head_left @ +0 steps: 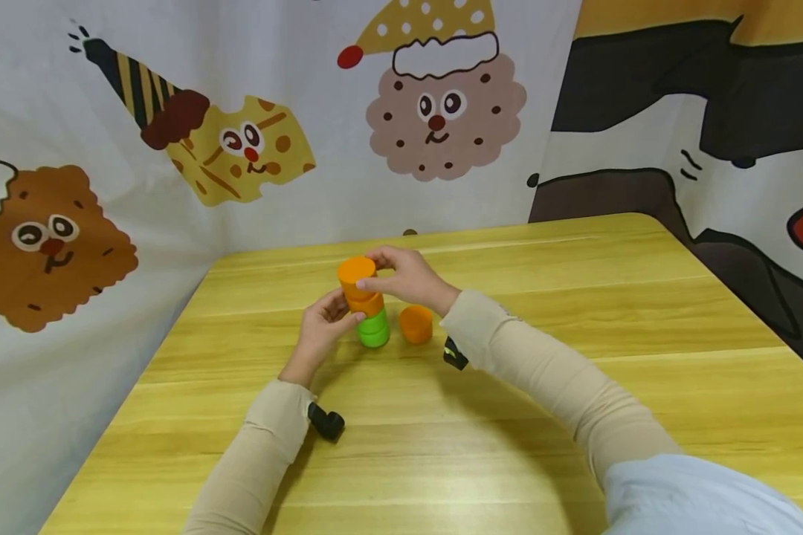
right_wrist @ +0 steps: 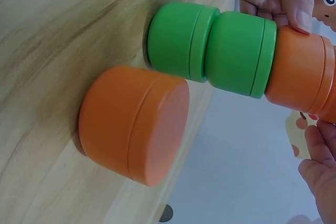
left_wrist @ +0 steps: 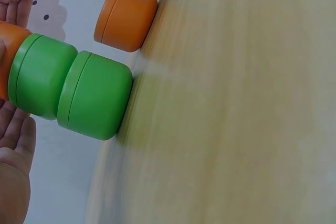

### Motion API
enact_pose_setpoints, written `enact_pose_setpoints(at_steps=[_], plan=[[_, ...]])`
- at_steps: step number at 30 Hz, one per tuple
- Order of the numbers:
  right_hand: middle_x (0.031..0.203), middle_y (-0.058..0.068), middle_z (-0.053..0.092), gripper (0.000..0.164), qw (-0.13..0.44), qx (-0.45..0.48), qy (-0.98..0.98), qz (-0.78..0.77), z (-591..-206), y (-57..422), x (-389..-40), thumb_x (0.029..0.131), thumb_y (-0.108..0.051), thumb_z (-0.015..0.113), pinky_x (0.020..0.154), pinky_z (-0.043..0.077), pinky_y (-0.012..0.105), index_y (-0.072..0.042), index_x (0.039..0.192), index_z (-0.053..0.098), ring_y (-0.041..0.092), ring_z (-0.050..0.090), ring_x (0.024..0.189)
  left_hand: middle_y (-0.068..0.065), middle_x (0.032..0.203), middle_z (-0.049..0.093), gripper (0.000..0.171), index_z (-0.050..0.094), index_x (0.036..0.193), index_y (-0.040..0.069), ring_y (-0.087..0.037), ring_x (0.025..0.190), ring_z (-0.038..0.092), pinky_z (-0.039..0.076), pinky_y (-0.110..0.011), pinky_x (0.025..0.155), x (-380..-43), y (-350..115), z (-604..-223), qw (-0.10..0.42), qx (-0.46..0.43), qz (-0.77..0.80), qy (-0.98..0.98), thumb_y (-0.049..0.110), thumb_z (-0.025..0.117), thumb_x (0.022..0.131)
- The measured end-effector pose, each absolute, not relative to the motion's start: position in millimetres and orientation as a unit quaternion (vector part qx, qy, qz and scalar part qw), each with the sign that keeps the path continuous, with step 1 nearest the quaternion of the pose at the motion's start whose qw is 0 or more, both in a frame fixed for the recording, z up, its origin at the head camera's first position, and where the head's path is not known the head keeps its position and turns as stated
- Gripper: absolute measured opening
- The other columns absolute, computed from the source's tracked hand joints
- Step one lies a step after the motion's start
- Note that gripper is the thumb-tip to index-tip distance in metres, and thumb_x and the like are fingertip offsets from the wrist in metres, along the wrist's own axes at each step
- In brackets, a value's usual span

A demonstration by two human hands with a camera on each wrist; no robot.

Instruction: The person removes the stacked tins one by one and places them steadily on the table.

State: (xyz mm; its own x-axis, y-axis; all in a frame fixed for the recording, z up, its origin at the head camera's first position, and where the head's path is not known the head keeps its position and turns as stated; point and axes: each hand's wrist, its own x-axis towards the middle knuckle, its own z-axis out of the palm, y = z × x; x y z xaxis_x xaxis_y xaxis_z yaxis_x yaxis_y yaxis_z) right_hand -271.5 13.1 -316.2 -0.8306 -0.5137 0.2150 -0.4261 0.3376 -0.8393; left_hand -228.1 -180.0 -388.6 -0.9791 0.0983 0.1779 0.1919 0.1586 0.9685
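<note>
Top orange tub gets cut off at the right wrist view's edge, and most of the fingers are hidden behind the stack. Right hand has it between thumb and fingers, opened just wide enough to go round; left hand grips the lower orange tub likewise. Two green tubs sit under those, the bottom one on the bench. All smooth, rounded bases, seam near the top. Spare orange tub stands just right of the stack, cartoon-print cloth behind.
</note>
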Motion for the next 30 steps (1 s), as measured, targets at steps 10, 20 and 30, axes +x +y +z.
enact_pose_setpoints(at_steps=[10,20,30], plan=[[0.107,0.000,0.064,0.040,0.019,-0.267,0.808,-0.524,-317,15,-268,0.080,-0.032,0.073,0.096,0.045,0.041,-0.012,0.113,0.061,0.016,0.056,0.104,-0.016,0.124,0.058,0.051,0.053,0.130,0.007,-0.023,0.115,0.054,0.043,-0.035,0.101,-228,-180,-389,0.038,-0.094,-0.636,-0.765,0.014,0.070,0.083],[0.103,0.000,0.062,0.039,-0.004,-0.251,0.797,-0.549,-314,36,-267,0.079,-0.031,0.074,0.087,0.048,0.035,-0.013,0.110,0.061,0.015,0.056,0.100,-0.012,0.123,0.059,0.053,0.054,0.129,0.008,-0.020,0.113,0.056,0.044,-0.033,0.100,-228,-181,-390,0.044,-0.089,-0.628,-0.771,0.022,0.073,0.081],[0.100,0.003,0.063,0.035,-0.025,-0.269,0.781,-0.563,-324,63,-262,0.078,-0.024,0.075,0.097,0.043,0.040,-0.010,0.107,0.061,0.016,0.057,0.095,-0.014,0.125,0.057,0.051,0.054,0.129,0.006,-0.023,0.115,0.054,0.043,-0.034,0.101,-229,-181,-391,0.039,-0.085,-0.628,-0.772,0.015,0.072,0.082]])
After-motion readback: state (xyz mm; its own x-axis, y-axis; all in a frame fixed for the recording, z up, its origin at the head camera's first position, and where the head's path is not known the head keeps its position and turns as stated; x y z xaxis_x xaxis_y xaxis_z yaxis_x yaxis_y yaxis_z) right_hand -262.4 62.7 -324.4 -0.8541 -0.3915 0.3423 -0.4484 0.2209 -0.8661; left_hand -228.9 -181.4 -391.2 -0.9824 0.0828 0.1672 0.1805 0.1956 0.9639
